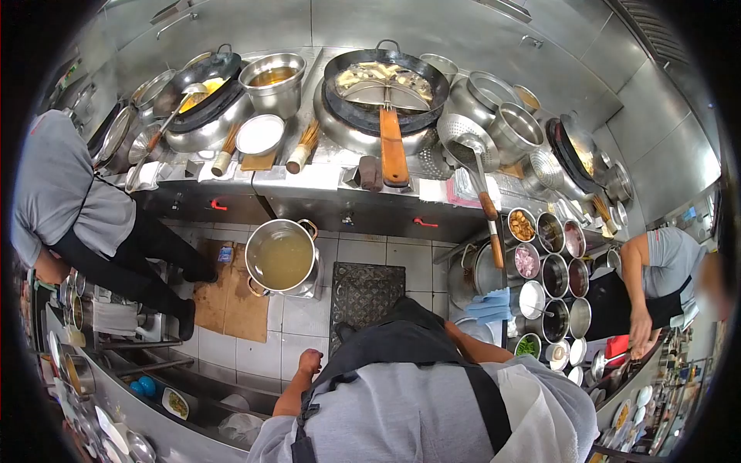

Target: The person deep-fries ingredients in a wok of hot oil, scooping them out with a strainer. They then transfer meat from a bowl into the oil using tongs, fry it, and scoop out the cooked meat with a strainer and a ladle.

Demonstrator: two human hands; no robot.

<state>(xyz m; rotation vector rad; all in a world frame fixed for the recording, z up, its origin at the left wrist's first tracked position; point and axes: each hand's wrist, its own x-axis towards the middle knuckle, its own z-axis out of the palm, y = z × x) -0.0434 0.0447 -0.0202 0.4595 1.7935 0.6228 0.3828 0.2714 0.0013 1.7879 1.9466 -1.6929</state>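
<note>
My left hand [310,361] hangs low beside my apron, curled into a loose fist, with nothing visible in it. My right forearm [480,345] runs behind the dark apron [386,336], and the hand at its end is hidden. On the stove ahead, a large black wok [351,67] holds pale pieces of food in liquid. A broad metal tool with a wooden handle [392,147] rests across it, untouched. A steel stockpot [265,229] of cloudy liquid stands low on the left, apart from my left hand.
Seasoning and ingredient containers [554,275] crowd the right side. A perforated ladle [468,137] lies on the stove's edge. Co-workers in grey shirts stand at left [73,181] and right [671,266]. A black mat [369,297] and flattened cardboard [235,297] cover parts of the tiled floor.
</note>
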